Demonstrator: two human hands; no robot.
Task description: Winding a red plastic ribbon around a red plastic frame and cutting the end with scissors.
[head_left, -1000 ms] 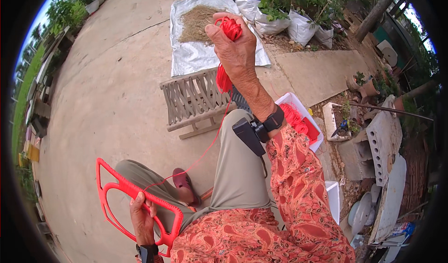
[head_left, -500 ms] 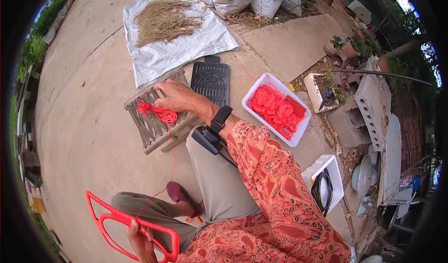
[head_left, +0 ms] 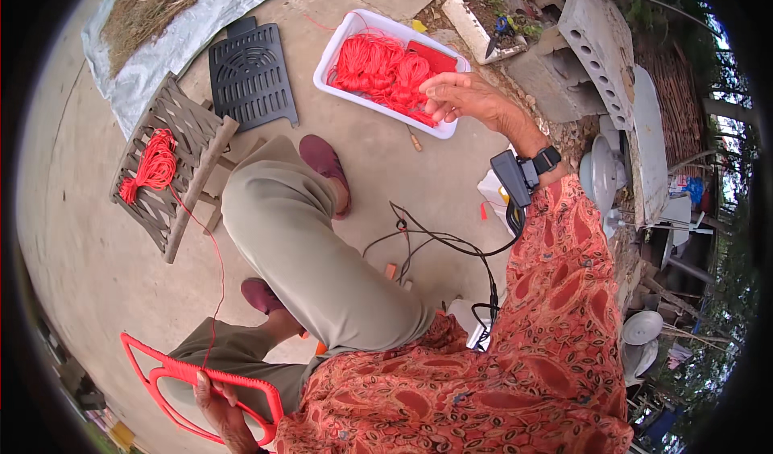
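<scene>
My left hand (head_left: pixel 217 406) grips a red cord-wrapped frame (head_left: pixel 267 393) with open loops, held at the lower left beside my knee. From the frame a thin red cord (head_left: pixel 223 273) climbs to a bundle of red cord (head_left: pixel 157 164) lying on a wooden slatted stool (head_left: pixel 191 125). My right hand (head_left: pixel 471 99) is over the right end of a white plastic tub (head_left: pixel 332 55). Its fingers are loosely bent and apart, with nothing visible in them. Several hanks of red cord (head_left: pixel 366 63) and a flat red piece (head_left: pixel 431 57) lie in the tub.
A black slotted plastic panel (head_left: pixel 254 75) rests beside the stool. Dried stalks (head_left: pixel 145 15) cover a silver sheet (head_left: pixel 233 3) at the far left. Black cables (head_left: pixel 451 240) trail over the concrete near my right arm. Stone blocks (head_left: pixel 596 51) and basins (head_left: pixel 604 172) line the right side.
My right hand has moved right, from the cord bundle on the stool to the white tub. The view has turned rightward too. My left hand keeps hold of the red frame.
</scene>
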